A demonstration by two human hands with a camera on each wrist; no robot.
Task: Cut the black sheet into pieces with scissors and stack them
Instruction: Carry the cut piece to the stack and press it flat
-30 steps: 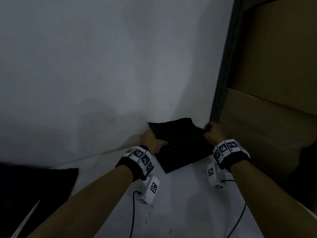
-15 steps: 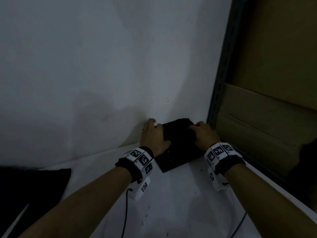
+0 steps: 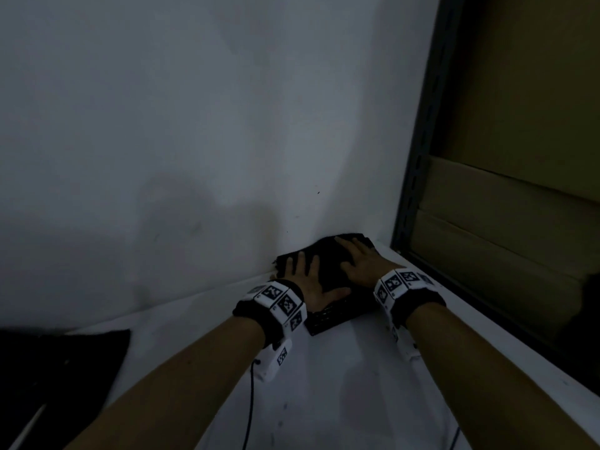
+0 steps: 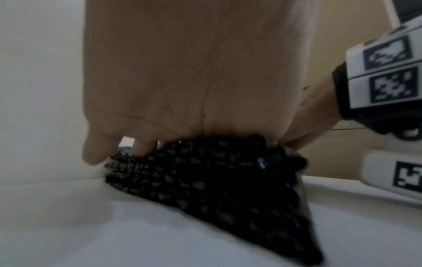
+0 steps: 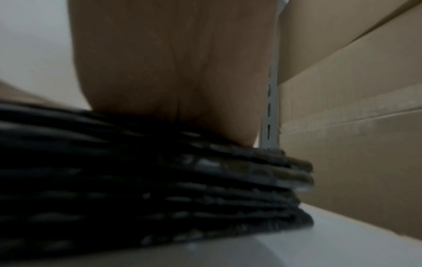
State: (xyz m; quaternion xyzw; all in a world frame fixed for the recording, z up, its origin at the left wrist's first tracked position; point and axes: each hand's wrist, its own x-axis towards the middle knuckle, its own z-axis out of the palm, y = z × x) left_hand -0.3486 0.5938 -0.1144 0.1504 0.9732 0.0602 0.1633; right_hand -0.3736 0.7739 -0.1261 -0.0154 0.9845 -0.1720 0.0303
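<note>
Stack of black pieces [image 3: 328, 274]: sits on your white table [image 3: 324, 384], in the far corner against the wall [image 3: 194, 125] and just beside the shelf upright [image 3: 418, 151]. The right wrist view shows several textured layers [image 5: 160, 189] lying one on another.

Your left hand [image 3: 306, 282]: flat on the stack's left side, fingers spread and straight, pressing down.

Your right hand [image 3: 362, 263]: flat on the stack's right side, fingers extended, pressing; the two hands lie side by side, not touching.

Wristbands [image 3: 279, 302]: white blocks with square black-and-white coded markers; no readable writing.

Black sheet [image 3: 61, 368]: lies at the table's left edge, well apart from the stack.

Cardboard boxes [image 3: 506, 222]: fill the shelf on your right; no printing legible.
</note>
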